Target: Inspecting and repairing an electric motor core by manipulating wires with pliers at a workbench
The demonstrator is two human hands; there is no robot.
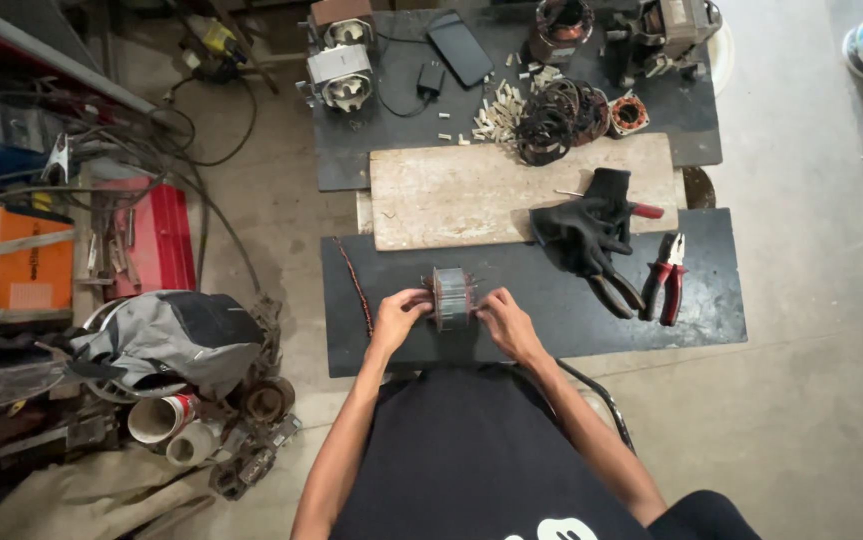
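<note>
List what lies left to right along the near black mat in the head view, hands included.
Copper wire → left hand → motor stator → right hand → black gloves → red-handled pliers.

Small cylindrical motor stator [450, 297]: dull grey laminated metal. Flat dark surface [552, 290]: matt black, slightly scuffed. Pale wooden board [462, 195]: rough, stained. Black cloth gloves [584, 232]: matt. Red-handled pliers [667, 278]: glossy plastic handles.
</note>
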